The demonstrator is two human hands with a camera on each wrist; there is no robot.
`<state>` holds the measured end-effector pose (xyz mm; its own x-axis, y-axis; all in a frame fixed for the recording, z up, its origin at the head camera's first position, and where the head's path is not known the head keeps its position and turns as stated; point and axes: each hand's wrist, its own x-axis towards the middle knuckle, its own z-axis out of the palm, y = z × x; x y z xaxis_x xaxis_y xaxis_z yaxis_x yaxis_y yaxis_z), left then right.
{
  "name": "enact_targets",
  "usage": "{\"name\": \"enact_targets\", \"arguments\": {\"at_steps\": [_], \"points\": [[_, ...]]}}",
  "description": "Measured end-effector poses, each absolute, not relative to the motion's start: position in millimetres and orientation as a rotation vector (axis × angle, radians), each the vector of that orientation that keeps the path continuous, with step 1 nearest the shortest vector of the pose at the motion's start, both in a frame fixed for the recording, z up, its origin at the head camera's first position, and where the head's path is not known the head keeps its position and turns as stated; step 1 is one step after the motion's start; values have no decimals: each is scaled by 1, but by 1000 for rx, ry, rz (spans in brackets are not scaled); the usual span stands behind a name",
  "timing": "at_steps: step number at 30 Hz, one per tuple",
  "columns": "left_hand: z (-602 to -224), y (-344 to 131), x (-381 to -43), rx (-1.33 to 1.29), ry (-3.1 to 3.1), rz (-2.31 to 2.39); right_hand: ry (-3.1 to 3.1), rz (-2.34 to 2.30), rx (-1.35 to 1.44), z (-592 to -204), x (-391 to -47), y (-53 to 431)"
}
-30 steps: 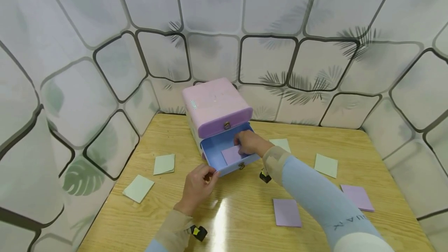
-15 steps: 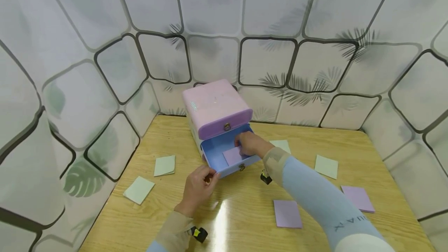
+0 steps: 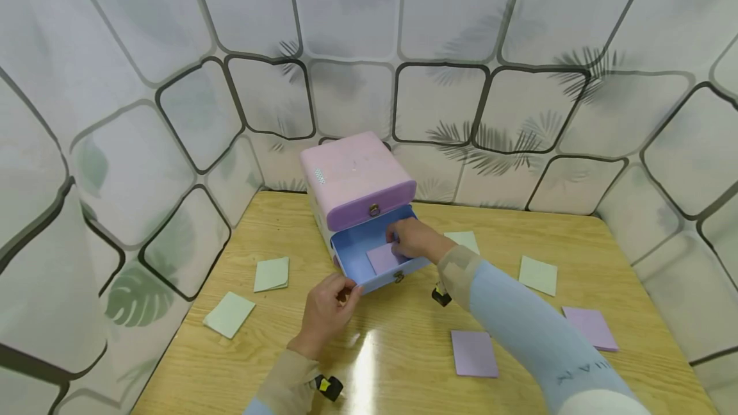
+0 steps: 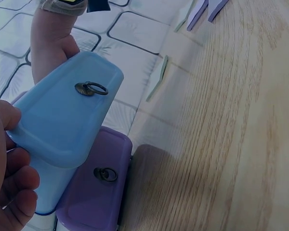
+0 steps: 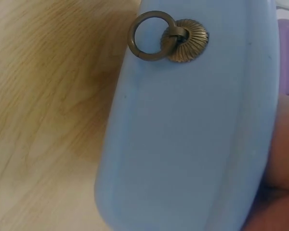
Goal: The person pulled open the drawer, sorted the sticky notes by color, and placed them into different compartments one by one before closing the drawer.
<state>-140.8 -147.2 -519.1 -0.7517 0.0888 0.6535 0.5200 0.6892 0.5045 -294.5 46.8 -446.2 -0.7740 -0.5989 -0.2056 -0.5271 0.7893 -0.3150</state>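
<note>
A small cabinet [image 3: 357, 171] with a pink top has its blue drawer [image 3: 352, 255] pulled out. My left hand [image 3: 327, 312] pinches the drawer's left front corner between thumb and fingers. Inside lies a purple paper square [image 3: 382, 259], partly covered by my right hand [image 3: 414, 237]. The right fingers are bent at that square's right edge; their tips are hidden. In the right wrist view the drawer front [image 5: 178, 130] with its ring pull [image 5: 151, 36] hides most of the hand. In the left wrist view, a closed purple drawer [image 4: 94, 192] shows below the blue one.
Green paper squares lie on the wooden table [image 3: 403, 351]: two at left [image 3: 229, 314], others at right [image 3: 538, 275]. Purple paper squares [image 3: 474, 353] lie at the front right. A patterned cloth wall [image 3: 444, 101] stands close behind the cabinet.
The purple square in the drawer has shifted slightly right with my right hand, and the right forearm has moved a little right. My left hand keeps its place on the drawer corner.
</note>
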Motion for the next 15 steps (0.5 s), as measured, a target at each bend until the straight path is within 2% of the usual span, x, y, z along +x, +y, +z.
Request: {"name": "enact_targets", "arguments": {"at_steps": [8, 15], "points": [[-523, -148, -142, -487, -2258, -931, 2753, -606, -990, -430, -291, 75], [-527, -148, -141, -502, -2224, -951, 2801, -901, -987, -428, -280, 115]]}}
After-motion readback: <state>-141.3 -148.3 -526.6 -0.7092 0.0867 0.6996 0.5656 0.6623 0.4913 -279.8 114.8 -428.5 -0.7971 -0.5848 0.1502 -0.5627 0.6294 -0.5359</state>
